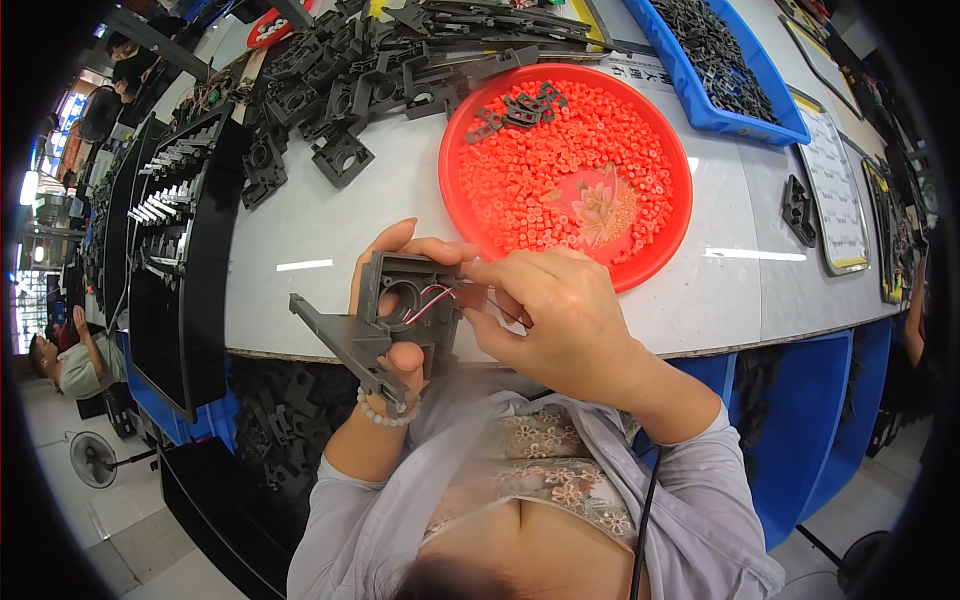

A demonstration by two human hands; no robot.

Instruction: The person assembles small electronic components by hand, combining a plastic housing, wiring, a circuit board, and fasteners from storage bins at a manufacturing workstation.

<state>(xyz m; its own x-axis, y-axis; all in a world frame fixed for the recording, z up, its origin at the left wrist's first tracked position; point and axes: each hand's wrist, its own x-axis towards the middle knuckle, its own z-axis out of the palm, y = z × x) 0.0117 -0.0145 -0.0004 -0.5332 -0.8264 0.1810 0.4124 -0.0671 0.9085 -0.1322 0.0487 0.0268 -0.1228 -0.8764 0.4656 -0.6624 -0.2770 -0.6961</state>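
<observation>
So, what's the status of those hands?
Left hand gripping dark grey bracket. Right hand at its edge, near red-and-white wires. Red tray beyond, apparently not blocking.

White table (pixel 290 235), round red tray (pixel 682 190), heaped dark grey parts (pixel 380 88), blue bin (pixel 752 127)

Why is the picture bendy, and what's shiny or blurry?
All in the head view: a fisheye lens curves the edge of the glossy white tabletop; glare streaks it both sides of the round red plastic tray; haze smears part of the pale grey cloth shirt; the dark grey plastic bracket in the left hand looks sharper.
</observation>
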